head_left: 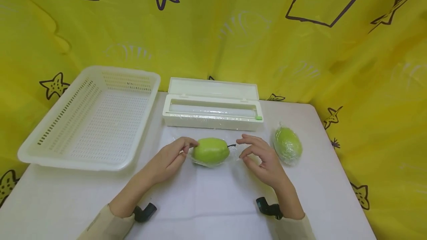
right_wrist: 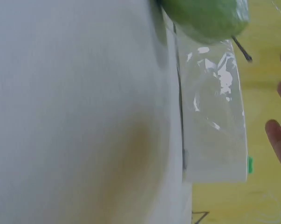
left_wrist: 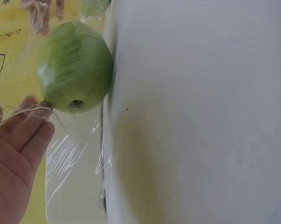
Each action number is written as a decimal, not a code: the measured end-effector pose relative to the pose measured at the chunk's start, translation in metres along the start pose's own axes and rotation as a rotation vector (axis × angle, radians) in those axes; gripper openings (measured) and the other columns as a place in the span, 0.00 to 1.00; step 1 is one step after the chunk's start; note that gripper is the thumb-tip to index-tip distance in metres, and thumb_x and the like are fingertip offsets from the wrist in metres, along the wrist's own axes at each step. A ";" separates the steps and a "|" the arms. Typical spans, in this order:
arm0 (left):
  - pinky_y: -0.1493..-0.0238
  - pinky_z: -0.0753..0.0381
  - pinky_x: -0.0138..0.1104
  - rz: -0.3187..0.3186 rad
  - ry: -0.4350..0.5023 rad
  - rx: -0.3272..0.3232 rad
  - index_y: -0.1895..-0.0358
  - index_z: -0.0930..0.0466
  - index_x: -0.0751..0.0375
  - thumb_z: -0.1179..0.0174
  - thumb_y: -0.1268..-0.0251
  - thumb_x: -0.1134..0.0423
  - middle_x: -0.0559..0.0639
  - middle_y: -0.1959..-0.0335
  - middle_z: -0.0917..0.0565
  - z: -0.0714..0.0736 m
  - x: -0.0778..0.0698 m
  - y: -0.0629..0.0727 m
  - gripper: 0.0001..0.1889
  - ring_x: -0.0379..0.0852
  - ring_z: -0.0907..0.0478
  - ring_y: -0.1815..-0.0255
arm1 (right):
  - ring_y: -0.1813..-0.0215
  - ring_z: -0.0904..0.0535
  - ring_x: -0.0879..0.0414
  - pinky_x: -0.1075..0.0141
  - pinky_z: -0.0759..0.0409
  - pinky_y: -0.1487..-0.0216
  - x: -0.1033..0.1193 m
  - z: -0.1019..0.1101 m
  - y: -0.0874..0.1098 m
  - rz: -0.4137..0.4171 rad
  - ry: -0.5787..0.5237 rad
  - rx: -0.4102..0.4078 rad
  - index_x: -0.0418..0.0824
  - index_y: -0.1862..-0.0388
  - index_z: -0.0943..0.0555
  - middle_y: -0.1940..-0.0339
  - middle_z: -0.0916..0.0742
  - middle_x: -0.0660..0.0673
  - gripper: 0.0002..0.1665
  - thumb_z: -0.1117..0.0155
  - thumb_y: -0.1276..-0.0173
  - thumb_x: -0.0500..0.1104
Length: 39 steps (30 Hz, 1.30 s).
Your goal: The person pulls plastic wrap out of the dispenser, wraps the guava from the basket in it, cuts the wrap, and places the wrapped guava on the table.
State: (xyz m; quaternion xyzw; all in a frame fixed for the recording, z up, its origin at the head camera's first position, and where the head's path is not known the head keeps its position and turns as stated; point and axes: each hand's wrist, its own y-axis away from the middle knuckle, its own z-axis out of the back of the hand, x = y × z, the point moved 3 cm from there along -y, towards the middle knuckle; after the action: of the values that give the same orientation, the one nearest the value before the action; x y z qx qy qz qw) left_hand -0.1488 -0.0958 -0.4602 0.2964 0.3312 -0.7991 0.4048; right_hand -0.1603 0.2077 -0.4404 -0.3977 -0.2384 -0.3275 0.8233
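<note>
A green pear [head_left: 211, 151] lies on the table, partly wrapped in clear plastic film [head_left: 234, 155], its dark stem pointing right. My left hand [head_left: 171, 158] is at the pear's left end. In the left wrist view, that hand [left_wrist: 19, 144] pinches a gathered strand of the film [left_wrist: 30, 108], fingertips close to the pear's base. My right hand [head_left: 263, 156] hovers past the stem with fingers spread and bent a little. Nothing shows between the fingers [right_wrist: 276, 135] in the right wrist view. Film sticks out from the pear's stem end, apart from this hand.
Behind the pear stands a white cling film box [head_left: 213, 122] with its lid raised and a roll inside. A second wrapped pear [head_left: 287, 145] lies to the right. At the left is a white perforated basket [head_left: 133, 155]. A yellow curtain [head_left: 200, 29] hangs behind the table.
</note>
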 end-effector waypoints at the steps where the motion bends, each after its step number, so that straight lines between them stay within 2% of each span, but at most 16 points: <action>1: 0.56 0.26 0.34 0.004 0.012 0.002 0.64 0.38 0.52 0.62 0.33 0.75 0.45 0.37 0.20 0.000 0.001 -0.001 0.11 0.40 0.17 0.48 | 0.36 0.22 0.46 0.66 0.30 0.32 0.000 -0.001 -0.001 -0.001 -0.023 -0.008 0.48 0.68 0.18 0.48 0.13 0.42 0.16 0.37 0.40 0.26; 2: 0.60 0.26 0.32 0.014 0.022 0.005 0.65 0.39 0.51 0.63 0.34 0.76 0.45 0.37 0.20 0.000 0.001 -0.003 0.12 0.36 0.17 0.57 | 0.36 0.22 0.45 0.66 0.30 0.31 0.000 -0.003 -0.001 -0.009 -0.048 -0.014 0.47 0.67 0.19 0.47 0.13 0.41 0.16 0.38 0.39 0.25; 4: 0.70 0.32 0.29 0.046 0.046 0.008 0.66 0.40 0.51 0.64 0.33 0.76 0.43 0.36 0.20 0.000 0.002 -0.005 0.12 0.30 0.27 0.74 | 0.39 0.19 0.48 0.67 0.25 0.36 -0.001 -0.005 0.000 -0.040 -0.115 -0.015 0.46 0.66 0.20 0.48 0.13 0.39 0.17 0.42 0.35 0.24; 5: 0.74 0.36 0.29 0.066 0.060 0.009 0.66 0.40 0.50 0.63 0.32 0.75 0.42 0.37 0.20 0.001 0.003 -0.006 0.12 0.29 0.36 0.78 | 0.42 0.17 0.49 0.67 0.22 0.40 -0.002 -0.006 0.001 -0.063 -0.154 -0.013 0.44 0.65 0.21 0.49 0.12 0.38 0.16 0.44 0.34 0.23; 7: 0.78 0.42 0.30 0.105 0.092 0.015 0.67 0.40 0.51 0.64 0.30 0.75 0.41 0.41 0.17 0.002 0.004 -0.006 0.12 0.33 0.50 0.79 | 0.52 0.13 0.51 0.65 0.16 0.51 -0.004 -0.008 0.004 -0.116 -0.230 -0.005 0.39 0.63 0.22 0.53 0.12 0.35 0.14 0.49 0.30 0.23; 11: 0.76 0.42 0.32 0.145 0.159 0.011 0.67 0.40 0.53 0.65 0.28 0.74 0.44 0.44 0.15 0.004 0.007 -0.007 0.12 0.36 0.47 0.74 | 0.63 0.12 0.48 0.58 0.13 0.67 -0.011 -0.013 0.005 -0.226 -0.329 -0.007 0.31 0.57 0.24 0.56 0.15 0.31 0.09 0.53 0.25 0.25; 14: 0.77 0.42 0.32 0.158 0.170 0.012 0.67 0.40 0.54 0.65 0.26 0.73 0.45 0.45 0.15 0.004 0.010 -0.007 0.11 0.38 0.46 0.74 | 0.63 0.13 0.51 0.59 0.14 0.70 -0.015 -0.016 -0.001 -0.271 -0.321 -0.042 0.31 0.55 0.23 0.57 0.16 0.33 0.09 0.52 0.24 0.27; 17: 0.77 0.42 0.32 0.172 0.178 0.027 0.66 0.40 0.54 0.65 0.23 0.71 0.45 0.45 0.14 0.002 0.012 -0.009 0.11 0.38 0.46 0.75 | 0.57 0.16 0.54 0.66 0.16 0.62 -0.011 -0.016 -0.014 -0.255 -0.228 -0.095 0.30 0.57 0.21 0.57 0.16 0.35 0.08 0.48 0.27 0.25; 19: 0.76 0.41 0.32 0.179 0.181 0.038 0.66 0.40 0.54 0.65 0.22 0.69 0.44 0.45 0.14 0.001 0.012 -0.012 0.10 0.38 0.47 0.76 | 0.52 0.18 0.52 0.70 0.19 0.54 -0.004 -0.016 -0.025 -0.224 -0.162 -0.109 0.29 0.59 0.20 0.55 0.15 0.33 0.07 0.46 0.29 0.24; 22: 0.76 0.41 0.33 0.178 0.170 0.044 0.65 0.39 0.53 0.65 0.22 0.69 0.42 0.47 0.14 0.000 0.011 -0.016 0.10 0.37 0.47 0.76 | 0.45 0.19 0.46 0.73 0.24 0.45 0.005 -0.017 -0.039 -0.225 -0.120 -0.085 0.29 0.61 0.20 0.51 0.15 0.32 0.06 0.45 0.29 0.25; 25: 0.76 0.40 0.33 0.178 0.160 0.038 0.64 0.39 0.53 0.65 0.23 0.69 0.43 0.47 0.14 -0.001 0.012 -0.019 0.10 0.38 0.47 0.77 | 0.47 0.18 0.40 0.63 0.18 0.46 0.002 -0.022 -0.048 -0.308 -0.202 -0.017 0.28 0.57 0.23 0.50 0.14 0.31 0.07 0.49 0.24 0.30; 26: 0.74 0.38 0.33 0.179 0.165 0.034 0.64 0.39 0.53 0.65 0.23 0.70 0.43 0.48 0.13 -0.001 0.013 -0.019 0.10 0.39 0.42 0.76 | 0.49 0.17 0.40 0.58 0.17 0.49 -0.001 -0.024 -0.050 -0.353 -0.234 0.005 0.27 0.56 0.24 0.50 0.14 0.32 0.08 0.51 0.22 0.31; 30: 0.62 0.30 0.33 0.194 0.234 -0.008 0.62 0.39 0.55 0.65 0.22 0.70 0.45 0.50 0.12 -0.001 0.018 -0.019 0.09 0.45 0.20 0.59 | 0.60 0.17 0.35 0.50 0.15 0.63 -0.009 -0.031 -0.051 -0.488 -0.287 0.043 0.26 0.53 0.27 0.55 0.13 0.30 0.11 0.54 0.19 0.35; 32: 0.51 0.24 0.33 0.193 0.307 -0.035 0.58 0.38 0.58 0.65 0.22 0.71 0.49 0.52 0.12 -0.002 0.022 -0.019 0.07 0.50 0.17 0.47 | 0.62 0.17 0.35 0.53 0.15 0.65 -0.010 -0.032 -0.051 -0.529 -0.269 0.022 0.26 0.53 0.27 0.58 0.12 0.29 0.11 0.53 0.20 0.35; 35: 0.45 0.18 0.39 0.206 0.427 -0.082 0.49 0.38 0.64 0.64 0.24 0.74 0.57 0.52 0.12 -0.004 0.027 -0.020 0.08 0.54 0.16 0.45 | 0.64 0.16 0.40 0.55 0.15 0.66 -0.014 -0.034 -0.049 -0.576 -0.241 -0.031 0.24 0.53 0.25 0.61 0.12 0.29 0.12 0.51 0.21 0.34; 39: 0.48 0.16 0.41 0.242 0.492 -0.144 0.46 0.34 0.65 0.63 0.27 0.78 0.61 0.49 0.18 -0.003 0.034 -0.018 0.13 0.56 0.18 0.46 | 0.65 0.14 0.54 0.61 0.16 0.67 -0.034 -0.040 -0.042 -0.626 -0.240 -0.092 0.25 0.54 0.22 0.64 0.12 0.30 0.12 0.49 0.22 0.34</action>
State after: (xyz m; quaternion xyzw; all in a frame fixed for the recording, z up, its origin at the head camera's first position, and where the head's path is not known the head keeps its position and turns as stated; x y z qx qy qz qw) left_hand -0.1801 -0.1005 -0.4820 0.4891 0.4377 -0.6236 0.4248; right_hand -0.2082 0.1671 -0.4645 -0.3776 -0.4291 -0.5256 0.6301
